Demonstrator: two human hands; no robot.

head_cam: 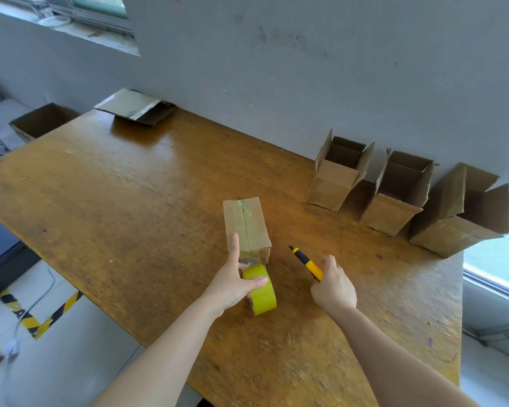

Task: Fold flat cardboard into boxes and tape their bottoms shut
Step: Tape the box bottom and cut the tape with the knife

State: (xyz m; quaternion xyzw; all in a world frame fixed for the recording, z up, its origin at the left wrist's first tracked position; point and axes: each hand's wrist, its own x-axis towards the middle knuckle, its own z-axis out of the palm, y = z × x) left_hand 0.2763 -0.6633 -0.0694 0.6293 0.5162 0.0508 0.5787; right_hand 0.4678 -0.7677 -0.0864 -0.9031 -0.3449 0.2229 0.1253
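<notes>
Here, near the middle of the wooden table [130, 201], a small cardboard box [246, 224] lies with its closed bottom flaps facing up; a strip of clear tape runs along the seam between them and over the near end. The left hand [235, 280] grips a yellow tape roll [262, 292] that stands on edge just at the box's near end, thumb pressed across the top of the roll, while its forefinger reaches straight forward along the box's left edge. The right hand [332, 284], well apart from the left, is curled round the handle of a yellow and black utility knife [306, 261]; the knife's dark tip points far and left, towards the box, and is clear of it; whether a blade is out cannot be told.

To the far right, against the grey wall [306, 69], three finished boxes [397, 198] stand upright in a row with their top flaps open. At the far edge of the table a stack of flat cardboard [135, 107] lies beside the wall; beyond the table's far left corner sits another open box [41, 121]. Yellow and black hazard tape [41, 318] marks the floor to the near left.
</notes>
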